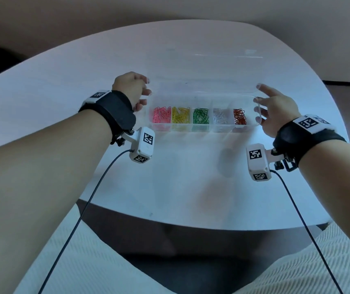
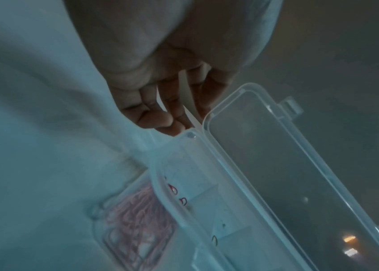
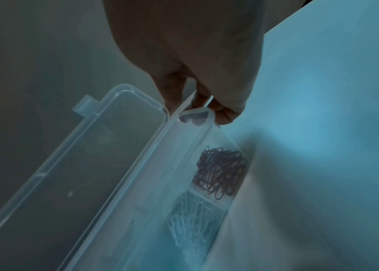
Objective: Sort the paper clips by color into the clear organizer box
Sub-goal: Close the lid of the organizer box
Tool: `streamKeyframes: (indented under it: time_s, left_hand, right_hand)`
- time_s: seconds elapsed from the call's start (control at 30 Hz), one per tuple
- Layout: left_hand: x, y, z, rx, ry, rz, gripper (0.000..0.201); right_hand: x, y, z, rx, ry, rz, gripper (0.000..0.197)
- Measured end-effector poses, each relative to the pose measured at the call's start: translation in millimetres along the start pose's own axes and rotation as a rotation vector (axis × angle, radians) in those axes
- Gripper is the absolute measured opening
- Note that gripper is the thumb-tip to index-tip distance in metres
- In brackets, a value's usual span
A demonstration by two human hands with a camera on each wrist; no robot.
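The clear organizer box sits mid-table with its lid standing open at the back. Its compartments hold, from left to right, pink clips, yellow clips, green clips, white clips and red clips. My left hand is at the box's left end, fingers loosely bent, tips by the corner. My right hand is at the right end with its fingers spread, the index finger reaching up toward the lid's corner. Neither hand holds a clip.
The white table has a rounded front edge close to my lap. Wrist cameras with black cables hang under both forearms. In the wrist views the lid leans away from the box, over a dim background.
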State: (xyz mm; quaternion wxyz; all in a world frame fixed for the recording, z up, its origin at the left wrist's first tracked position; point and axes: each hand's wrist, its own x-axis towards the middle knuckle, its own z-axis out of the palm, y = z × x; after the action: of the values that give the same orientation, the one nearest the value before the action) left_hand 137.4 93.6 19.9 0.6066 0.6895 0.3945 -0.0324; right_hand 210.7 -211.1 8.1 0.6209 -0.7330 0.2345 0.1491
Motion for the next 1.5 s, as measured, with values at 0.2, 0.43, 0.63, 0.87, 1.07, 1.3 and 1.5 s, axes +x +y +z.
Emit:
streamKeyframes:
  time_s: [0.2,0.43,0.63,0.87,1.07,1.3,1.5]
  left_hand:
    - [-5,-6,-10,-0.201,-0.006,-0.116,0.027]
    - [-23,-16,-14,-0.089,-0.037,-0.129,0.012]
    - [-41,-26,-10,-0.030,-0.088,-0.048,0.028]
    - [-45,-44,-2,0.262,-0.028,0.194,0.048]
    - [-68,-40,20,1.249,-0.221,0.738,0.054]
    - [-78,-24,41,1.685,-0.296,0.691,0.045]
    - [-87,-11,50,1.798,-0.264,0.706,0.018]
  right_hand:
    - [-8,-3,-8,0.274,-0.069,0.114,0.045]
    - [-24,3,-9,0.208,-0.053,0.074,0.028]
    - [-39,12,-22,0.432,0.001,0.099,0.039]
    - [-42,33,-28,-0.271,-0.033,-0.122,0.054]
    - [-51,36,-26,-0.704,0.066,-0.329,0.048]
    - [-73,46,-4,-1.217,-0.153,-0.594,0.049]
    - [-75,54,-11,-1.278,-0.173,-0.597,0.061]
